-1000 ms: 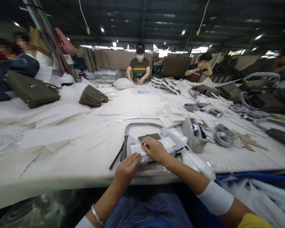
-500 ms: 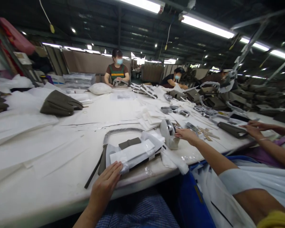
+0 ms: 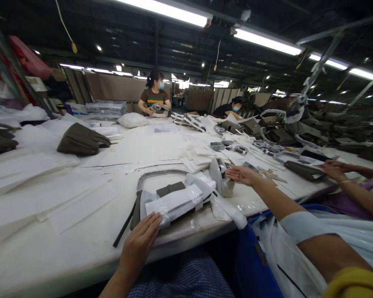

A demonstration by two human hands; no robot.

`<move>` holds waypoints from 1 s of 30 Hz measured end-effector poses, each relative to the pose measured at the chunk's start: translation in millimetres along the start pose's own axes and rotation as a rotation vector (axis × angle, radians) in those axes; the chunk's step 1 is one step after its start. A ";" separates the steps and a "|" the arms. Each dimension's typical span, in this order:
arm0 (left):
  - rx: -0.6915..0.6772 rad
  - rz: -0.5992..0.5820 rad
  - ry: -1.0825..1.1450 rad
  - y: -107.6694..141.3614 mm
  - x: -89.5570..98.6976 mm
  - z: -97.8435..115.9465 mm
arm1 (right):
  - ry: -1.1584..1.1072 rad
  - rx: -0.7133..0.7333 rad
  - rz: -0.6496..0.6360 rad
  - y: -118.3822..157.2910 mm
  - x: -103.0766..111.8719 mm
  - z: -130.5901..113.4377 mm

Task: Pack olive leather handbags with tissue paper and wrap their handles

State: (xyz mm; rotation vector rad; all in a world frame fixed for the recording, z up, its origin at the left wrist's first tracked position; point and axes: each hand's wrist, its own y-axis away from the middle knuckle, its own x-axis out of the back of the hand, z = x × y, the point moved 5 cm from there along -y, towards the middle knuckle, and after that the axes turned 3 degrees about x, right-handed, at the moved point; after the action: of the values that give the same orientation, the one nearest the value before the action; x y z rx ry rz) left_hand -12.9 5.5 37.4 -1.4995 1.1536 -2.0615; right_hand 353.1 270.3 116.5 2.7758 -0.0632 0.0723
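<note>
Flat left grip (image 3: 141, 240) is steadying the likely soft bag (image 3: 170, 189) by its body, near the bench's (image 3: 81, 248) front edge; open right grip (image 3: 245, 175) is hovering beside the dispenser (image 3: 226, 188).

A partly wrapped bag (image 3: 136, 212) and a tape dispenser (image 3: 226, 188) on a table (image 3: 65, 248).
The dark olive bag lies near the table's near edge, at 7 o'clock from the centre of the view, its long side slanting from 8 o'clock up to 2 o'clock. White padding (image 3: 172, 200) and cloudy, see-through wrap cover much of it; an olive flap (image 3: 170, 189) shows at 12 o'clock, and the olive end is bare at 8 o'clock. The handle (image 3: 161, 173), sheathed in grayish film, arches out toward 11 o'clock. A thin dark strap (image 3: 124, 225) points off toward 8 o'clock. The pale gray dispenser stands upright just beside the bag, at 2 o'clock from it, with a roll (image 3: 222, 169) partly visible inside.
</note>
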 end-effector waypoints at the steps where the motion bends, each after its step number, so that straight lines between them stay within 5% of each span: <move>1: -0.002 -0.005 -0.006 -0.1 -0.2 -0.1 | -0.019 0.019 0.000 9.9 2.8 -1.3; 5: -0.012 -0.012 -0.038 0.4 -0.4 0.1 | -0.062 0.131 -0.031 58.7 14.3 5.5; 9: -0.002 -0.019 -0.041 1.7 -1.2 -0.3 | -0.078 0.186 0.021 91.8 22.1 45.0; 16: 0.008 -0.022 0.000 1.2 -0.8 -1.0 | 0.140 0.293 0.182 59.1 29.0 112.4; 20: 0.021 -0.023 0.018 0.0 0.7 -0.6 | 0.363 0.353 0.212 39.7 44.3 106.7; 24: 0.017 -0.039 0.013 0.7 0.2 -0.8 | 0.673 0.546 0.217 58.5 58.2 79.8; 30: 0.031 -0.041 0.018 1.6 -1.1 -1.7 | 1.478 1.136 -0.112 120.5 -5.3 43.2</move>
State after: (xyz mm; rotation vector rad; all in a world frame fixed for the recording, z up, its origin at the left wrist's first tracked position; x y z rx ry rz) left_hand -14.3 6.0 35.3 -1.5059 1.1010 -2.1141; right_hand 343.2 142.6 118.7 2.7275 0.6701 2.6656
